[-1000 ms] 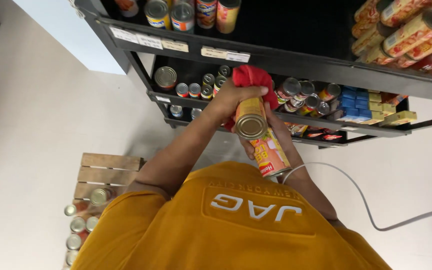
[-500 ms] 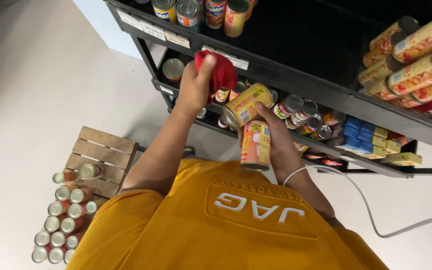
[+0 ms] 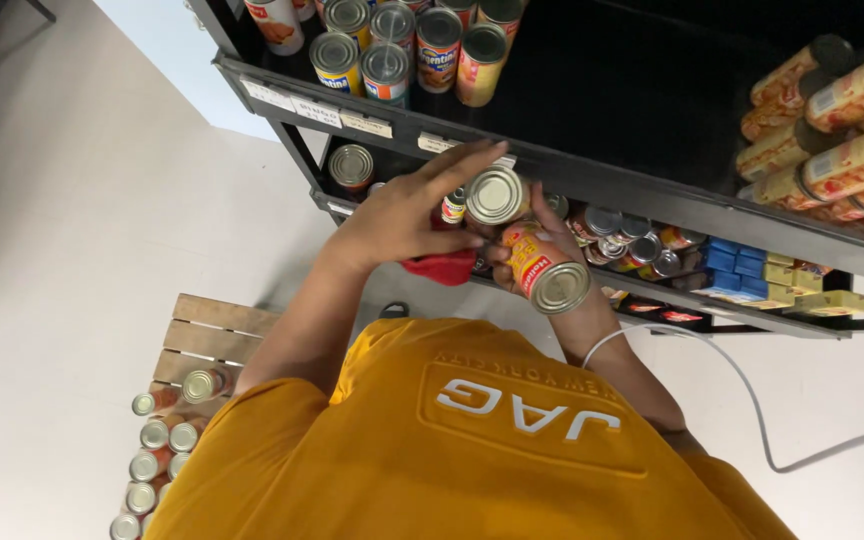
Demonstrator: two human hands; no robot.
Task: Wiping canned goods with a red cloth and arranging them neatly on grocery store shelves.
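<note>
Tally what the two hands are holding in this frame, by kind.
Cans: 2
Red cloth: 1
Total: 3

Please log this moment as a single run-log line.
left hand: holds silver-topped can and red cloth | right hand: holds orange-labelled can | place: black shelf | floor: cans, wooden pallet

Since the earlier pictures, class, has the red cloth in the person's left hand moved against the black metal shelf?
Yes. The red cloth has dropped from in front of the black metal shelf edge to below the left hand.
</note>
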